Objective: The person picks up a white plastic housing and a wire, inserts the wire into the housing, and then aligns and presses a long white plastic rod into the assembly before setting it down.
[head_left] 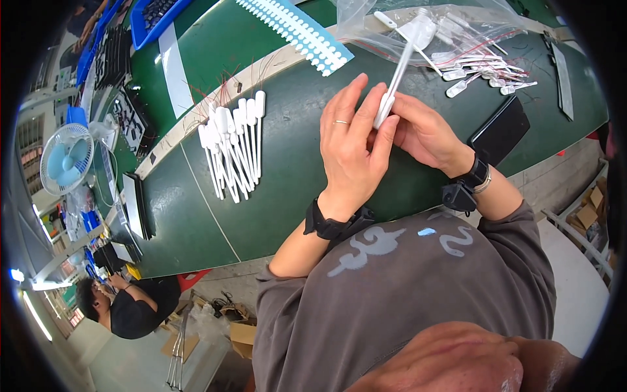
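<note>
Both hands meet over the green table [287, 189] around one long white plastic stick piece [400, 68] with a wider flat head at its far end. My left hand [353, 147], a ring on one finger, wraps its lower end. My right hand [424, 134] pinches the same end from the right side. To the left lies a neat row of several finished white stick pieces [232, 147]. Beyond my hands, a clear plastic bag [457, 32] holds more loose white pieces with thin red wires.
A black flat device [501, 129] lies right of my right hand. A white strip with blue dots [297, 29] lies at the table's far side, blue trays [153, 16] beyond. A small fan [65, 160] stands left. Another person [127, 307] sits lower left; cardboard boxes [241, 336] on the floor.
</note>
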{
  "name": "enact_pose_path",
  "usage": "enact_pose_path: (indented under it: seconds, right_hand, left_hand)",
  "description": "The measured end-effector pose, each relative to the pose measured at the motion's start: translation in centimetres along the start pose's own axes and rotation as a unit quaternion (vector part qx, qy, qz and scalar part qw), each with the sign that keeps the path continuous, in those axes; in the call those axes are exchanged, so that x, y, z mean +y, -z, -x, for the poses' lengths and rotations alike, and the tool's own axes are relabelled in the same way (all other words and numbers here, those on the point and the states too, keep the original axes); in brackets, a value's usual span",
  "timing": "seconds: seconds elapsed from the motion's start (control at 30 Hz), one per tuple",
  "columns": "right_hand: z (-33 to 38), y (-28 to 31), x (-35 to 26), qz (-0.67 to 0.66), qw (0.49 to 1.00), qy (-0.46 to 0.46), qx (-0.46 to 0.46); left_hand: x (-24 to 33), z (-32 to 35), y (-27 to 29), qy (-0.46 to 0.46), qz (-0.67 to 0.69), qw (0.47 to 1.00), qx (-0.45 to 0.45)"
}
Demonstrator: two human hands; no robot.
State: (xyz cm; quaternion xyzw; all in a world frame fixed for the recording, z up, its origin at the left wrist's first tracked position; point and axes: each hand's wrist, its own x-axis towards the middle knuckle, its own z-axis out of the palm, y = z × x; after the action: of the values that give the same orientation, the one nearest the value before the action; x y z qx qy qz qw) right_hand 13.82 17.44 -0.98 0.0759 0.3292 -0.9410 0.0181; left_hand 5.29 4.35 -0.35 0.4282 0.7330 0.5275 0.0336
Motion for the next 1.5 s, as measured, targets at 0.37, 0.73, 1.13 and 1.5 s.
enact_pose_path:
  seconds: [0.37,0.73,1.13,1.5]
  right_hand:
    - [-0.1,-0.2,-0.5,0.065,0.987,-0.124,0.076]
    - [-0.1,-0.6,-1.3,0.391,0.916,0.065,0.066]
    - [-0.3,-0.5,-1.2,0.376,0.922,0.019,0.088]
    - [-0.4,-0.6,-1.0,0.407,0.904,0.038,0.127]
  left_hand:
    - [-0.7,-0.1,1.3,0.11,0.208,0.972,0.016]
    - [-0.6,-0.7,1.8,0.209,0.284,0.932,0.081]
    - [-0.7,-1.2,2.3,0.283,0.326,0.901,0.036]
    - [-0.8,-1.3,1.7,0.253,0.353,0.9,0.047]
